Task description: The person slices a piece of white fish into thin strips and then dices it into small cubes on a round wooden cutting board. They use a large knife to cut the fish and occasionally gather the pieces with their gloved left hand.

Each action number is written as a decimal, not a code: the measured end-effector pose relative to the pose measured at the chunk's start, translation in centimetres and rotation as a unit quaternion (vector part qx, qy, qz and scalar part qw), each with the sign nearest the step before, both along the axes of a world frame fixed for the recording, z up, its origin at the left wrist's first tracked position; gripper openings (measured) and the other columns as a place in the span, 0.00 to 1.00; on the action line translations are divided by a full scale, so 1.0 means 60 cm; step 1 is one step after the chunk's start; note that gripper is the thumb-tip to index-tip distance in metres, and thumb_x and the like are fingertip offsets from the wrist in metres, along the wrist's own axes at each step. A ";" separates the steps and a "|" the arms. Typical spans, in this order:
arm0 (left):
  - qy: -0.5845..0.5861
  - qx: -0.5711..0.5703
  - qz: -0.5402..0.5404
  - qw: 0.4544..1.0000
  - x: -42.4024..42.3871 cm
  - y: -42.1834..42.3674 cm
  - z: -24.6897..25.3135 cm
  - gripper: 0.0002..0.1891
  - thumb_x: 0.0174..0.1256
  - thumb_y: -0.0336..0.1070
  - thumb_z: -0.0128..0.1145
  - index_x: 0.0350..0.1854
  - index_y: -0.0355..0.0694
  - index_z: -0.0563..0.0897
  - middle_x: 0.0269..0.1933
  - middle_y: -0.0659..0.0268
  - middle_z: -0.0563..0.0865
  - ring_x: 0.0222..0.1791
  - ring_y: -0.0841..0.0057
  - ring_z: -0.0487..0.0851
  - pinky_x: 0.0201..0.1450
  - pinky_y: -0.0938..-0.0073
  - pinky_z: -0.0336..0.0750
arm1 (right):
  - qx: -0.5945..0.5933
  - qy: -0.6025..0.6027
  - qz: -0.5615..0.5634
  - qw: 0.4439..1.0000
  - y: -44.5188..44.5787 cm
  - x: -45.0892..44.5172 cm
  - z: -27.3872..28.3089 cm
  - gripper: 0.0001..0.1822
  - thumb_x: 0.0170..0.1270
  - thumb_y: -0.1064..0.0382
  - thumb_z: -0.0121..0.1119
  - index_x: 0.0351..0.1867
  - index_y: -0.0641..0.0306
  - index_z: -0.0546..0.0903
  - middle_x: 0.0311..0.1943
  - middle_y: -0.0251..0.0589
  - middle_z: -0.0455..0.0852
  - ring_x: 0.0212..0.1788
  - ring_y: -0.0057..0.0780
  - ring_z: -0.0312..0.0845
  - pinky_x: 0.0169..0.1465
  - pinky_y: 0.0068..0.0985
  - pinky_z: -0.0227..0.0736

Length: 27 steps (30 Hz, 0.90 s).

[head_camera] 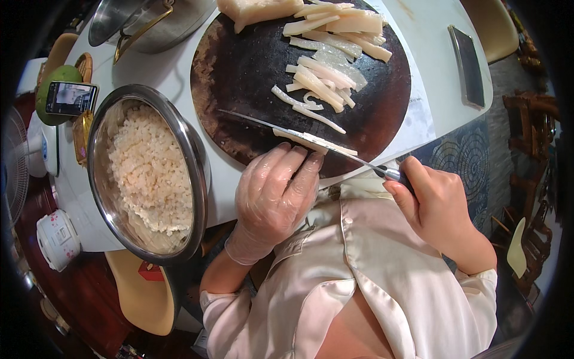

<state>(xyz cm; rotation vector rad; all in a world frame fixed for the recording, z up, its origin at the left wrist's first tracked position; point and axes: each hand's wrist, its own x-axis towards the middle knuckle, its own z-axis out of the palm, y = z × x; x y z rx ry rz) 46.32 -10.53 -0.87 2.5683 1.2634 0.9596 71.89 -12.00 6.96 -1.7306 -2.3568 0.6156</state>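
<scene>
My right hand (435, 204) grips the handle of a kitchen knife (258, 120). Its long blade lies across a pale strip of what looks like pork fat (307, 142) near the board's front edge. My left hand (276, 197), in a clear plastic glove, holds that strip down with bent fingertips close beside the blade. Both rest over a round dark chopping board (240, 76). Beyond the blade lie several loose cut strips (320, 83), and farther back a heap of thicker strips (345, 24). A larger pale block (258, 11) sits at the board's far edge.
To the left stands a steel bowl (202, 215) of small pale dice (148, 175). A steel pot (179, 31) is behind it. One phone (71, 98) leans against a green fruit (63, 74); another phone (467, 67) lies on the white table (441, 85) at the right.
</scene>
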 end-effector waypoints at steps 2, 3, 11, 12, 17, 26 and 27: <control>0.002 0.000 -0.002 1.000 0.005 0.005 0.006 0.19 0.60 0.28 0.70 0.55 0.38 0.90 0.59 0.61 0.85 0.60 0.61 0.82 0.58 0.60 0.82 | 0.004 -0.010 -0.002 1.000 -0.002 0.001 0.001 0.22 0.74 0.48 0.66 0.31 0.63 0.73 0.17 0.43 0.76 0.18 0.42 0.78 0.23 0.37 0.70; 0.004 -0.001 -0.002 1.000 0.006 0.007 0.008 0.19 0.61 0.29 0.70 0.56 0.38 0.90 0.59 0.61 0.85 0.60 0.61 0.82 0.59 0.60 0.81 | 0.007 -0.014 -0.001 1.000 -0.002 0.001 0.001 0.22 0.74 0.48 0.67 0.31 0.63 0.73 0.17 0.43 0.76 0.18 0.42 0.78 0.23 0.37 0.70; 0.061 0.000 0.024 0.998 0.003 -0.002 -0.001 0.18 0.61 0.33 0.72 0.55 0.43 0.91 0.57 0.60 0.86 0.56 0.59 0.85 0.60 0.53 0.80 | 0.041 -0.057 0.030 0.997 0.018 -0.018 -0.011 0.23 0.74 0.46 0.66 0.33 0.62 0.73 0.16 0.44 0.77 0.18 0.45 0.79 0.22 0.37 0.71; 0.051 -0.002 0.025 0.998 0.007 0.000 0.001 0.18 0.61 0.33 0.71 0.55 0.43 0.90 0.56 0.60 0.86 0.55 0.59 0.85 0.59 0.53 0.81 | 0.051 -0.055 0.034 0.997 0.028 -0.029 -0.019 0.22 0.74 0.46 0.66 0.33 0.62 0.73 0.16 0.45 0.78 0.18 0.46 0.80 0.22 0.37 0.71; 0.017 -0.004 0.012 1.000 0.002 0.006 0.009 0.20 0.61 0.33 0.70 0.57 0.41 0.88 0.56 0.60 0.86 0.54 0.58 0.85 0.56 0.57 0.81 | 0.038 -0.018 0.022 0.999 0.030 -0.023 -0.028 0.19 0.75 0.52 0.65 0.34 0.64 0.73 0.17 0.48 0.79 0.19 0.51 0.79 0.25 0.41 0.72; -0.011 -0.011 0.011 1.000 0.004 0.005 0.019 0.22 0.61 0.31 0.69 0.60 0.39 0.86 0.59 0.59 0.85 0.60 0.59 0.84 0.58 0.58 0.81 | -0.043 0.055 -0.060 0.996 0.031 -0.008 -0.016 0.17 0.77 0.61 0.62 0.30 0.67 0.73 0.16 0.55 0.73 0.18 0.56 0.73 0.25 0.43 0.65; -0.020 -0.016 0.007 1.000 0.008 0.005 0.018 0.21 0.61 0.30 0.69 0.59 0.39 0.86 0.59 0.59 0.85 0.60 0.58 0.84 0.59 0.57 0.81 | -0.039 0.058 -0.072 0.995 0.035 -0.008 -0.017 0.17 0.77 0.61 0.62 0.30 0.67 0.73 0.16 0.55 0.74 0.18 0.56 0.73 0.25 0.43 0.64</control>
